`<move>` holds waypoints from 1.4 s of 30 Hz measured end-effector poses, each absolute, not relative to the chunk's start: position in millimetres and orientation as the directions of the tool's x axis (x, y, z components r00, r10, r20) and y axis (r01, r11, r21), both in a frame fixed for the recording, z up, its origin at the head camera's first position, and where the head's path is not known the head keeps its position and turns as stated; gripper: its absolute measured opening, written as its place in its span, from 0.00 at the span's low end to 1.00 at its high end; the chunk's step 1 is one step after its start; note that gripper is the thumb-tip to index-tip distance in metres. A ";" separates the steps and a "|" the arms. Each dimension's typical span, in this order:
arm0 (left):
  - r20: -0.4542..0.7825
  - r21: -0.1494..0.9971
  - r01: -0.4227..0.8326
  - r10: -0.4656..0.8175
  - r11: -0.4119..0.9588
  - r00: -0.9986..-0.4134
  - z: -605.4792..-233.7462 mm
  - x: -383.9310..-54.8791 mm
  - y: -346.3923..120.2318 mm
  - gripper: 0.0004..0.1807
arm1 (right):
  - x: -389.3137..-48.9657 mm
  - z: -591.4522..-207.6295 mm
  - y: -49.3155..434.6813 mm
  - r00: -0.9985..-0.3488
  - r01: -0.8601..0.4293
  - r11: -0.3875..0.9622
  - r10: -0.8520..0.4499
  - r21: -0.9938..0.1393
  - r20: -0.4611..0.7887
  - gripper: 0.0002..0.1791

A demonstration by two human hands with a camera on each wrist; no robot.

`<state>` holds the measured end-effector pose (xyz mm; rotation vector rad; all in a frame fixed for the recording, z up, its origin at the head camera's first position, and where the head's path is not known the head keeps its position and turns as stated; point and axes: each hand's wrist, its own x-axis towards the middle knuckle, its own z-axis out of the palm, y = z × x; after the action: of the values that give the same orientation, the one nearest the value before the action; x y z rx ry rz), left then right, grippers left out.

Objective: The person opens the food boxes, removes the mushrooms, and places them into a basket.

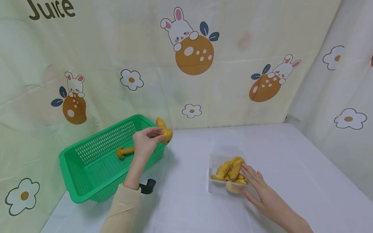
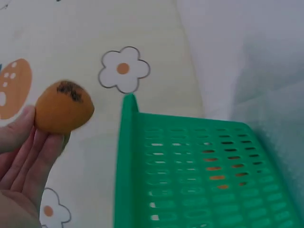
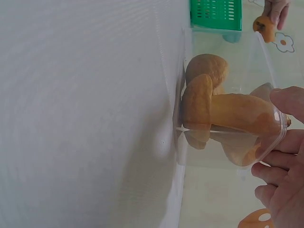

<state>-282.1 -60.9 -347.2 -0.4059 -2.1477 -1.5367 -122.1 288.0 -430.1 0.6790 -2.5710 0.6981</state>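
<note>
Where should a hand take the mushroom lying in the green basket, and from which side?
Likely by the narrow stem, pinched from above: the mushroom lies on its side, cap leftward in the head view, and the green basket surrounds it. The left hand hides the stem's end.

Bright, diffuse light fills the head view; soft shadow greys the white tablecloth (image 1: 169, 181) below the left fingers (image 1: 153, 130). In the left wrist view, the green plastic basket (image 2: 124, 166) beside them is softly blurred. In the right wrist view, glints edge the clear plastic container (image 3: 247, 71) by the right fingers (image 3: 275, 174).
</note>
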 end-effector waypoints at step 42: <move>0.630 0.718 0.570 -0.026 0.401 -0.776 -366.6 -283.7 -40.3 0.06 | -122.3 -429.1 289.8 -0.833 -0.510 0.774 -0.337 -0.374 0.439 0.37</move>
<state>-283.7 -40.3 -366.6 -0.4620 -2.1009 -1.3880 -122.3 289.8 -429.1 0.6481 -2.6190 0.6966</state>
